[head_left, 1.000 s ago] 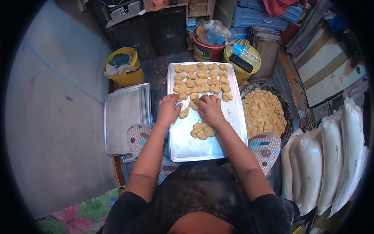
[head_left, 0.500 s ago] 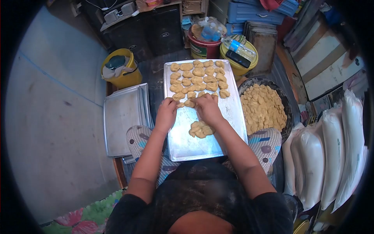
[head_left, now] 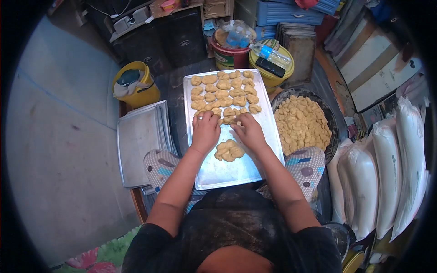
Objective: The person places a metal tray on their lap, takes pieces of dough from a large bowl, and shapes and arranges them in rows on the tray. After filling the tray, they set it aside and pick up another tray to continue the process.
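Note:
A metal baking tray (head_left: 214,175) lies across my lap, with rows of lumpy yellowish dough pieces (head_left: 223,84) on its far half. My left hand (head_left: 206,133) is over the left end of the nearest row, its fingers closed at a piece of dough mostly hidden under them. To its right, my right hand (head_left: 249,132) has its fingertips at a small piece of dough (head_left: 239,123), fingers curled with the thumb below. A larger flat lump of dough (head_left: 229,151) sits on the tray between my wrists.
On the right, a round dark basin (head_left: 336,132) holds a heap of dough pieces. Stacked trays (head_left: 139,150) lean at the left, below a yellow bucket (head_left: 152,93). Beyond the tray are a red bucket (head_left: 234,59) and a yellow bucket with a phone (head_left: 270,67). Filled plastic sacks (head_left: 362,177) stand at right.
My left hand has moved forward and right, over the nearest row. My right hand has shifted slightly right of the dough pieces. The whole view has shifted a little.

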Available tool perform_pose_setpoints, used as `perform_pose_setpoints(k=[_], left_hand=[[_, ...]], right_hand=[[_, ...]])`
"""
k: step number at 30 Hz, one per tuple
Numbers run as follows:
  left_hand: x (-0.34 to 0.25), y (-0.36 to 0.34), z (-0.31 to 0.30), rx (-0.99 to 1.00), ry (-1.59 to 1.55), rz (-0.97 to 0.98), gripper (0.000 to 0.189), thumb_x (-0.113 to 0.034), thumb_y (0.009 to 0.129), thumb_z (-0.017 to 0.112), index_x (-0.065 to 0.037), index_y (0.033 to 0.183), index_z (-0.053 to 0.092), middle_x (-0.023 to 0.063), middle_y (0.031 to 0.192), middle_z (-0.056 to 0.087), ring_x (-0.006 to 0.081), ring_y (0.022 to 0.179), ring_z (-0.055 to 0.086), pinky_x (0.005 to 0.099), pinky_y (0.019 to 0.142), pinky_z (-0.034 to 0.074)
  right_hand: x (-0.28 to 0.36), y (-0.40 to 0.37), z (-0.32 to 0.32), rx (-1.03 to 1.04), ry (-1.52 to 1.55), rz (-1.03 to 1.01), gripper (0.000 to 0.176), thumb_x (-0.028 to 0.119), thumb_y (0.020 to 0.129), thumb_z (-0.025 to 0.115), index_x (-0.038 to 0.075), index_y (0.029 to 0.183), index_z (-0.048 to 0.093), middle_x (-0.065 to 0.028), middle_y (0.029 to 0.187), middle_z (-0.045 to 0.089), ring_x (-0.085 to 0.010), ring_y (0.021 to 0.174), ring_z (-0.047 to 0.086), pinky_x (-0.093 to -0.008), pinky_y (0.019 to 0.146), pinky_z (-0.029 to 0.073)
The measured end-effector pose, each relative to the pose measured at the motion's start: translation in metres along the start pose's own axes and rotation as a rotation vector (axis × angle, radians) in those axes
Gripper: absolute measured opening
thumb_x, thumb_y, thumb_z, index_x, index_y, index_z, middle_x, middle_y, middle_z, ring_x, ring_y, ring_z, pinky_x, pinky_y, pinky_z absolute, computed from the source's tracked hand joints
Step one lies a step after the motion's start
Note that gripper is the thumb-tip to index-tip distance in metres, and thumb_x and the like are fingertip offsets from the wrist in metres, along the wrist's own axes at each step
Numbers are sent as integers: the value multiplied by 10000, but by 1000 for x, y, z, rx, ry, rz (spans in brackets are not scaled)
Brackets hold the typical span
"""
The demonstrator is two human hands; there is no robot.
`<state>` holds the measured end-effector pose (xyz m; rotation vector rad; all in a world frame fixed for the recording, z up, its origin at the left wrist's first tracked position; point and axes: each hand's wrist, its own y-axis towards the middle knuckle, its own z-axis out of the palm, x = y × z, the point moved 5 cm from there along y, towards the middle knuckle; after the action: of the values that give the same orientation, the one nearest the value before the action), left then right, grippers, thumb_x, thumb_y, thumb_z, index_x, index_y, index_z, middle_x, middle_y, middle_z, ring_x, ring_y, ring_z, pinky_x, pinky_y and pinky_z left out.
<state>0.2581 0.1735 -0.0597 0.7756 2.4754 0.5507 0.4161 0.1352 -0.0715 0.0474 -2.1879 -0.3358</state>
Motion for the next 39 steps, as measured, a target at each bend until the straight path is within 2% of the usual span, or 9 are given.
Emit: perform_pose_setpoints(k=[6, 10, 16, 20, 26, 30, 32, 35, 39], left_hand=[[-14, 4, 24, 235, -70, 153, 180, -173, 797, 632, -130, 967, 674, 43, 1075, 573, 248, 1064, 491, 420, 897, 333], [-18, 5, 21, 187, -73, 119, 190, -164, 788, 638, -112, 967, 673, 56, 1030, 582, 234, 1071, 488, 414, 911, 315], [-25, -13, 7, 410, -378, 42, 280, -202, 759, 676, -58, 999, 653, 119, 990, 588, 318, 944, 560, 409, 832, 429], [-34, -41, 0, 627, -429, 90, 262, -223, 766, 674, -58, 968, 650, 143, 942, 599, 340, 880, 587, 406, 793, 473], [-15, -51, 0, 525, -482, -225, 190, -162, 793, 644, -24, 923, 631, 150, 866, 619, 329, 828, 608, 389, 744, 482], [3, -53, 0, 411, -671, -492, 155, -114, 782, 620, -10, 897, 606, 141, 792, 626, 317, 776, 618, 399, 722, 487], [-1, -52, -2, 493, -653, -540, 235, -99, 781, 612, -13, 1000, 595, 165, 924, 626, 296, 855, 615, 374, 774, 485], [-28, -41, -10, 345, -415, 42, 473, -73, 783, 623, -33, 1241, 510, 192, 1229, 521, 256, 1057, 554, 324, 901, 439], [-49, -41, -1, 539, -1052, -155, 440, -38, 807, 633, -35, 1233, 521, 89, 1141, 561, 162, 1022, 550, 288, 895, 448]], right_hand=[[1, -31, 14, 353, -202, -181, 212, 115, 700, 698, 57, 895, 641, -111, 883, 602, -291, 851, 611, -381, 738, 489], [-40, -22, -16, 147, 236, 268, 217, 70, 730, 646, 25, 942, 628, -141, 827, 638, -230, 754, 630, -325, 671, 504], [-6, -36, -14, 339, -219, -221, 371, 145, 722, 692, 44, 1074, 628, -141, 875, 627, -307, 786, 621, -351, 729, 501], [-24, -39, -21, 167, 161, 279, 275, 110, 739, 661, 41, 1001, 609, -153, 837, 626, -289, 768, 618, -365, 709, 501], [9, -61, -23, 419, -156, -301, 289, 80, 738, 668, 38, 1018, 611, -150, 927, 621, -292, 858, 617, -339, 780, 491], [-48, -50, -28, 372, 692, 391, 317, -6, 751, 621, 3, 1067, 596, -85, 962, 643, -163, 893, 619, -286, 813, 486], [-49, -45, -36, 371, 893, 426, 306, -13, 769, 615, -26, 1073, 588, -89, 985, 645, -154, 895, 622, -267, 820, 488], [-36, -43, -19, 452, 794, 321, 301, -16, 794, 603, -32, 1094, 583, -81, 991, 647, -147, 912, 619, -261, 821, 489], [-20, -48, -6, 483, 739, 274, 241, 15, 846, 606, -27, 1083, 598, -76, 970, 650, -133, 888, 613, -266, 798, 491]])
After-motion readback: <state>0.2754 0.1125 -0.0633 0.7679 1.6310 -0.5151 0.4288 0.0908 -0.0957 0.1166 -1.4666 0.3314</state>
